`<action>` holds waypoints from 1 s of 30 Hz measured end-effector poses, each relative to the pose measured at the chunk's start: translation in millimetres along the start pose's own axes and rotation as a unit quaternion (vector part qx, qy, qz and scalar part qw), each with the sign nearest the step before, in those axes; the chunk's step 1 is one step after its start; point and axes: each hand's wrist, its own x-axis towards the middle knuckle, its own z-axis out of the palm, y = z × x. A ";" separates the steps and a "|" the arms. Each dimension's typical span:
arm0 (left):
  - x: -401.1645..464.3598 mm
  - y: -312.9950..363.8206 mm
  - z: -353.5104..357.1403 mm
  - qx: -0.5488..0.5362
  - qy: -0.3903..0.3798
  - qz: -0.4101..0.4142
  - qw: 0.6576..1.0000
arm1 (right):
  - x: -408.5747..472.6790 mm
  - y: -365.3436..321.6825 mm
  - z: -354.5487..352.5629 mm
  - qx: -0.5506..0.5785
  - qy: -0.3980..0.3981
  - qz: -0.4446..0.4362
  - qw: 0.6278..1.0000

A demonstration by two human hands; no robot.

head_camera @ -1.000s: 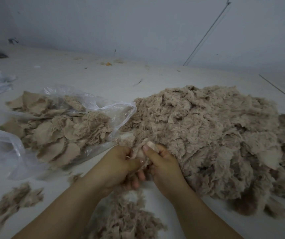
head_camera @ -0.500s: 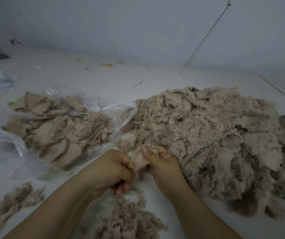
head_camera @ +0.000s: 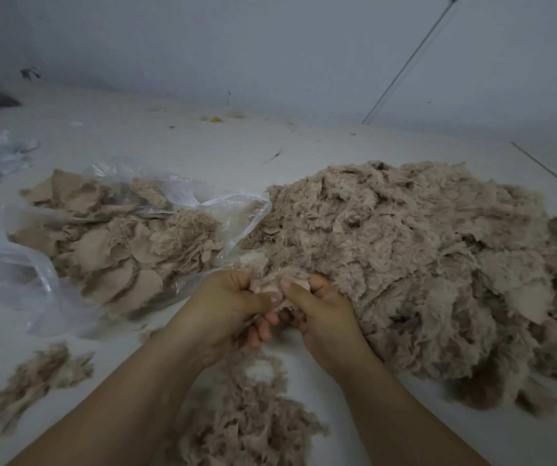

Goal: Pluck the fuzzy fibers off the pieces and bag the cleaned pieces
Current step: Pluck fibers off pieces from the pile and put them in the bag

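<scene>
I see my left hand (head_camera: 226, 304) and right hand (head_camera: 321, 309) both pinching one fuzzy piece (head_camera: 267, 284), each grip curled tight, just beside the big fuzzy pile (head_camera: 421, 264). Left of that pile lies the clear bag (head_camera: 236, 210) of what look like cleaned pieces (head_camera: 119, 250).

Bare forearms (no sleeves); short fingernails

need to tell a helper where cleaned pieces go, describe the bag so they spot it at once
Start at the big fuzzy pile filling the right of the white table. Just left of it, beyond the left hand, lies a clear plastic bag, its open mouth facing the pile. Unlike the loose fluff heaps nearer the person, it holds flat, smooth tan pieces.
</scene>
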 end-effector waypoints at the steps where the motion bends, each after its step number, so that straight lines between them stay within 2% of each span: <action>1: -0.8 1.1 -1.5 0.001 -0.007 0.002 1.000 | 0.8 1.0 -0.3 -0.004 0.004 0.001 1.000; 5: -5.5 -0.7 -10.0 0.052 -0.054 0.005 0.997 | 6.0 7.2 -2.2 -0.034 0.059 0.011 0.998; 9: -14.5 -1.1 -18.3 0.106 -0.160 -0.068 0.979 | 8.5 8.9 -4.2 -0.045 0.094 0.013 0.994; 11: -12.4 2.2 -17.2 0.124 -0.125 -0.057 0.983 | 8.5 9.0 -5.3 -0.065 0.077 0.008 0.995; 14: -2.9 6.5 -9.8 0.153 0.008 0.021 0.988 | 6.5 5.7 -3.2 -0.079 0.045 0.002 0.996; 16: 3.1 7.5 -4.7 0.154 0.057 0.070 0.984 | 4.7 3.7 -0.8 -0.089 0.045 -0.001 0.995; 20: 9.6 4.8 0.1 0.069 0.114 0.093 0.987 | 5.3 4.0 -2.9 -0.079 0.036 -0.008 0.996; 23: 10.8 2.5 -0.4 0.041 0.127 0.092 0.987 | 5.0 4.1 -3.3 -0.080 0.034 -0.014 0.996; 27: 13.7 1.9 -4.3 0.083 0.106 0.096 0.986 | 5.8 4.8 -4.4 -0.082 0.022 -0.023 0.996; 30: 14.8 3.2 -0.3 0.107 0.085 0.135 0.981 | 5.6 4.0 -3.6 -0.094 0.008 -0.033 0.995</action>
